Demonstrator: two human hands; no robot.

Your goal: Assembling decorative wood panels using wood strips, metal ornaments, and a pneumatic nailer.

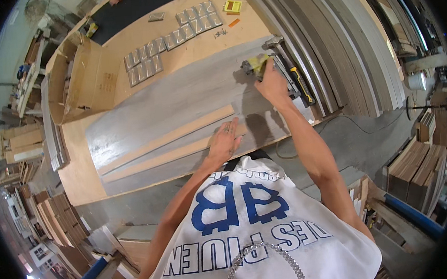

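My left hand (pixel 223 142) lies with fingers stretched out over the near end of a light wood strip (pixel 167 157), on a large grey panel (pixel 179 103). A second wood strip (pixel 174 134) runs beside it at a slight angle, farther from me. At the panel's right end, my right hand (pixel 273 87) is closed around a yellow-green and dark tool (pixel 254 64) whose exact kind I cannot make out. Right beside that hand lie a hammer (pixel 302 84) with a yellow-and-black grip and a dark, long-bodied tool (pixel 287 77).
Rows of small grey plates (pixel 175 36) rest at the table's far side, near a yellow box (pixel 232 6) and an orange piece (pixel 234 22). An open cardboard box (pixel 87 79) stands far left. Long grey boards (pixel 320 44) are stacked along the right.
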